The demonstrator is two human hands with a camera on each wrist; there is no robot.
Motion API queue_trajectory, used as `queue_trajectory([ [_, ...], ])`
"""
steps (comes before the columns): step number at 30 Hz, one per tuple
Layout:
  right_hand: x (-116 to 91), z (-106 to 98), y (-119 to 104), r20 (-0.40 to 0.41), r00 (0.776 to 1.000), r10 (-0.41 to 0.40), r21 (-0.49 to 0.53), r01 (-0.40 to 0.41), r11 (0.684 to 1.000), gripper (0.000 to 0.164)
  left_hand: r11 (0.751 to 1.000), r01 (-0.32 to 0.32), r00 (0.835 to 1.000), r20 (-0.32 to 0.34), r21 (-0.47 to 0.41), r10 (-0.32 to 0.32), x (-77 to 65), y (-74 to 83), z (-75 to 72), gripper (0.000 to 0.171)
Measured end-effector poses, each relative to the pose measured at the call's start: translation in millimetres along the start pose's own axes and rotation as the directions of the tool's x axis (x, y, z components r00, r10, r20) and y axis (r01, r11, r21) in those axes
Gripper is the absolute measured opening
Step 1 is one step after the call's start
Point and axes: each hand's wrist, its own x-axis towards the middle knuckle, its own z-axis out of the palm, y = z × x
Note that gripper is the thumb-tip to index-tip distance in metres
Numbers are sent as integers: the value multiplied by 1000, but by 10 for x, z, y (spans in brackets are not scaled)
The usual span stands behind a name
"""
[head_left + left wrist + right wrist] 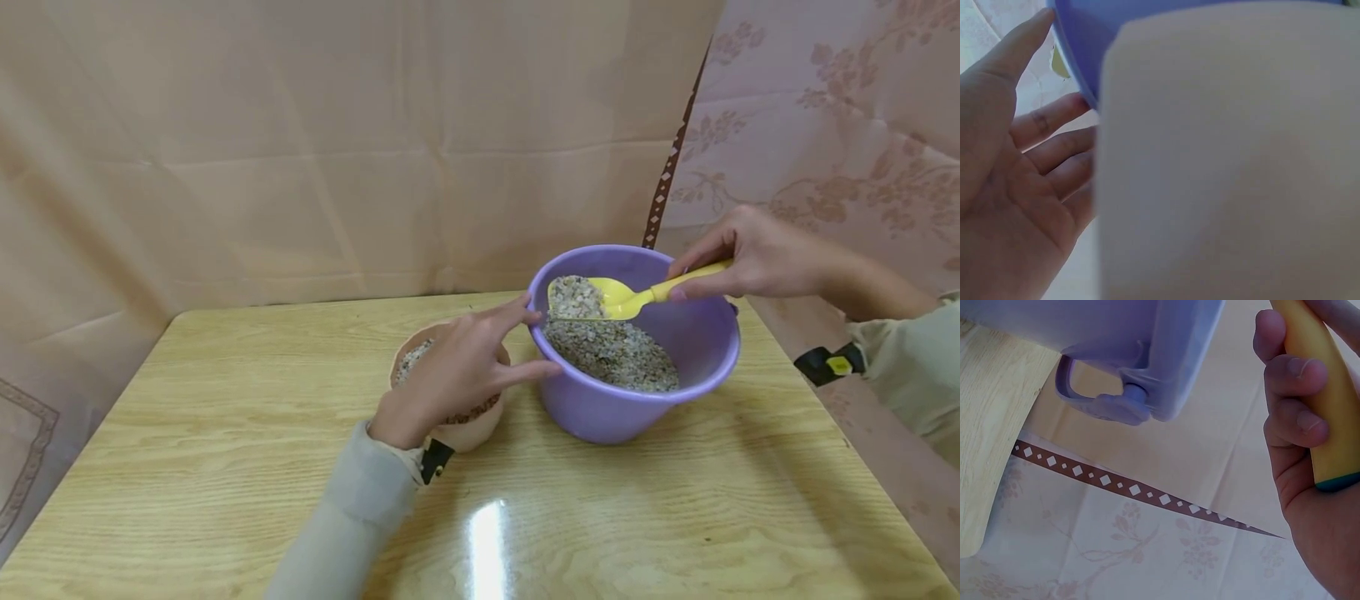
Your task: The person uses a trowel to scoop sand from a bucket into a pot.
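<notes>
My right hand (776, 254) grips the yellow handle of a small scoop (617, 298); in the right wrist view the fingers curl round the handle (1322, 406), which has a green end. The scoop's blade carries a heap of pale grit (576, 297) above the mouth of a purple bucket (622, 412). More grey-brown grit (618, 354) lies in the bucket. With thumb and index fingertips my left hand (457, 367) touches the bucket's left rim, the other fingers lying loose. Beneath that hand stands a pale pot (476, 433), partly hidden, with similar grit (412, 360) inside.
The pot and bucket stand side by side on a wooden table (247, 450). A beige cloth (360, 150) hangs behind it, and flowered cloth (840, 133) hangs at the right. A blurred pale surface (1229, 156) fills much of the left wrist view.
</notes>
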Motion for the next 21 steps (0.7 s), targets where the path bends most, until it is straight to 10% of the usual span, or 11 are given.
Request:
queue_trajectory([
  [21,24,-97,-177,40,999,-6,38,5,999,15,961,258,964,42,103,-264,-324,-278,-352,75],
])
